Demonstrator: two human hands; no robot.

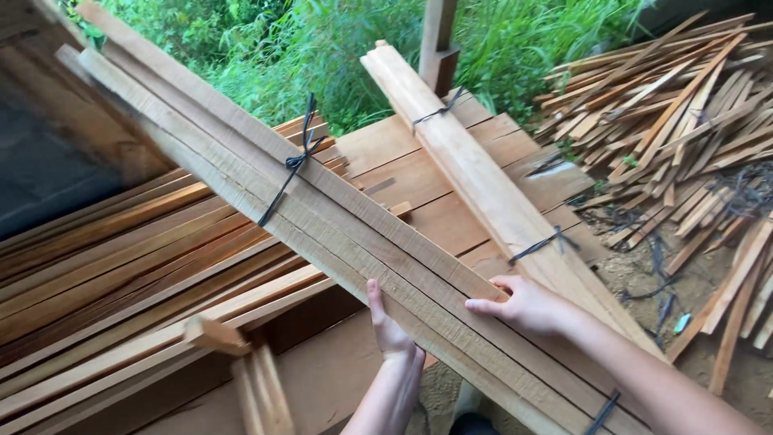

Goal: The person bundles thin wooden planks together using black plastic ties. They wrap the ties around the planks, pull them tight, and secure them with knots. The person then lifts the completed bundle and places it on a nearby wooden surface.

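Far left: a stack of reddish-brown wooden slats (121, 266) lying flat, with loose short offcuts (241, 362) in front.

Across the middle, running from upper left down to lower right: a long bundle of pale sawn slats (266, 177), tied with black cord (294, 161) near the upper end and again by a second tie (602, 412) near the lower end. Resting slantwise over the stack and the plank surface (403, 169) behind.

Left hand (390, 326) reaching up from below, fingers flat against the bundle's lower edge, thumb raised along its side; open and bracing, not closed around anything. Right hand (523, 304) laid on top of the bundle, fingers spread and pressing down on the upper face, thumb tucked toward the edge.

Likely stiff and rather heavy for its length, rough-sawn so not slippery, but prone to splinters and to slats sliding against each other between the ties. Best taken near the middle of its length, close to a tie, one palm under and one over.

Just right of the hands: a second, lighter tied bundle (475, 169) lying parallel on the planks. Far right: a loose heap of scrap slats (676, 121) on bare ground, with green grass (322, 48) beyond.
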